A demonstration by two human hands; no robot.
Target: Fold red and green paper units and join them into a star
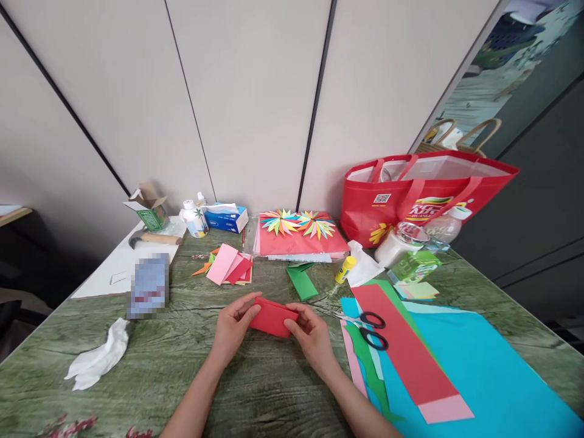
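Held the folded red paper [272, 316] over the near middle of the desk [176, 344], in a grip closed at both ends: pinched its left end between thumb and fingers of the left hand [229, 324], its right end likewise in the right hand [314, 336]. Had the folded green paper [303, 283] just beyond, with the yellow glue stick [345, 269] to its right. Saw the black-handled scissors [362, 320] near the right hand, partly over the red strip [401, 347], and pink and red papers [222, 264] beyond the left.
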